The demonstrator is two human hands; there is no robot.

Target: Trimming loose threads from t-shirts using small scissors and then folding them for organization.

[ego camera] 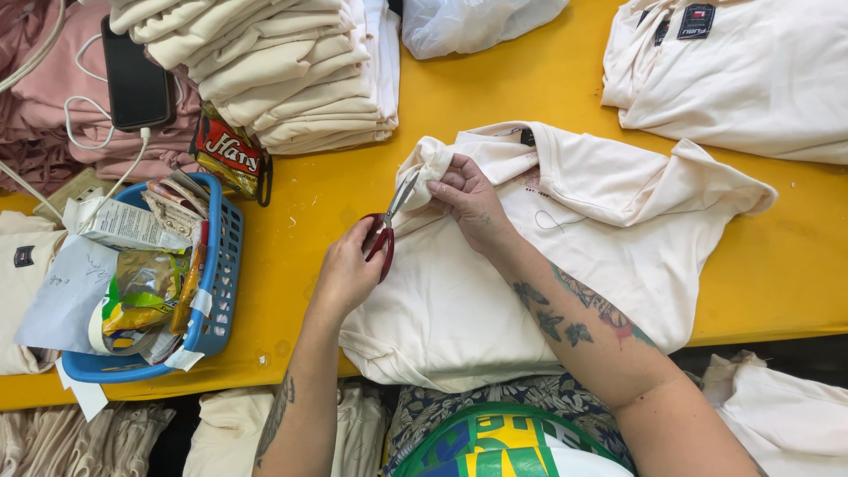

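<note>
On yellow table [530, 88], cream shirt [565, 230] bunched in right hand [468, 199], left hand [349, 269] gripping scissors [389, 221]

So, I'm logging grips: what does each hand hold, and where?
Left hand holds scissors by the red handles; right hand pinches the shirt at a bunched fold.
</note>
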